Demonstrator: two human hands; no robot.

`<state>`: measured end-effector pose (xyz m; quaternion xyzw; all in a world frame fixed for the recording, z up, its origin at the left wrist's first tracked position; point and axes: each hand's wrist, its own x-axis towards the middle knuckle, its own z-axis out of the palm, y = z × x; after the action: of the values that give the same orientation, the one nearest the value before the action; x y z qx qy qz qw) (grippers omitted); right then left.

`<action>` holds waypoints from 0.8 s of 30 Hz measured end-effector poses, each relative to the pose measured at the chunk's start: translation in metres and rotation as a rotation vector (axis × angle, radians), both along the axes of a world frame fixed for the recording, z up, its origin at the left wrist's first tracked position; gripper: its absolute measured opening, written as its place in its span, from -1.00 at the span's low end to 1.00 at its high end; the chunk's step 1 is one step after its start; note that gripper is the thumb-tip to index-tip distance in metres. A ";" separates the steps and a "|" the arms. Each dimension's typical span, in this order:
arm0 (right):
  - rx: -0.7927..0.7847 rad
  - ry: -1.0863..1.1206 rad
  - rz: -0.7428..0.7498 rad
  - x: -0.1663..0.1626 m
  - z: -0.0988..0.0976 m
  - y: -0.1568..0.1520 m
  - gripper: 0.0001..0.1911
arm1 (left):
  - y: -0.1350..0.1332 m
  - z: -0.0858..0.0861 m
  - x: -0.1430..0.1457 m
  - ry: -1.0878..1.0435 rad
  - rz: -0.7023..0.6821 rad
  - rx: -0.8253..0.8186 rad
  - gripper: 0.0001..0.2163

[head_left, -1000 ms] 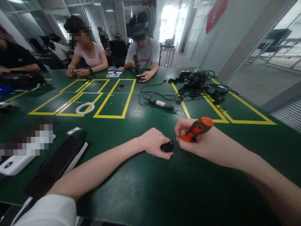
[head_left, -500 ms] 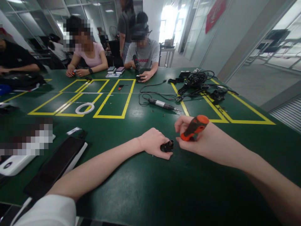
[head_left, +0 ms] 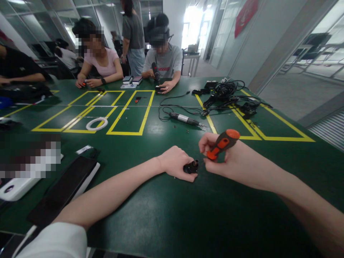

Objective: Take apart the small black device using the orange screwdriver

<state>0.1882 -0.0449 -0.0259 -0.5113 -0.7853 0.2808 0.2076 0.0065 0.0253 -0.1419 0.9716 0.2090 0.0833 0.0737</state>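
Note:
My left hand rests on the green table, its fingers closed round a small black cylindrical part with a metal tip pointing up. The lower side of that part is hidden by the hand. Just right of it, my right hand grips a screwdriver with an orange and dark grey handle, tilted so that its butt end points up and right. Its thin shaft comes out low beside the fingers, close to the black part; whether the tip touches it I cannot tell.
Beyond my hands lies a corded pen-shaped electric driver. Tangled black cables fill the far right. At left are a white tape ring, a black pouch and a white device. Co-workers sit across the table.
The screwdriver handle has turned in my right hand, showing a different side, and its shaft now shows. My left hand stays put. A person standing in the background has shifted left.

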 end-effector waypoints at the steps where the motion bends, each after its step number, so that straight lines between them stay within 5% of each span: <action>1: 0.005 -0.005 0.005 0.000 0.000 0.000 -0.82 | 0.000 0.000 0.000 -0.002 0.003 0.004 -0.61; 16: -0.164 0.117 0.070 0.009 0.012 0.008 -0.93 | 0.001 0.000 -0.001 -0.025 -0.016 -0.002 -0.61; 24: -0.097 0.125 -0.007 0.011 0.011 0.006 -0.67 | 0.001 -0.002 -0.001 -0.034 -0.014 0.010 -0.59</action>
<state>0.1997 -0.0386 -0.0148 -0.5052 -0.7544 0.3491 0.2320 0.0055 0.0263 -0.1436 0.9719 0.2003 0.1001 0.0731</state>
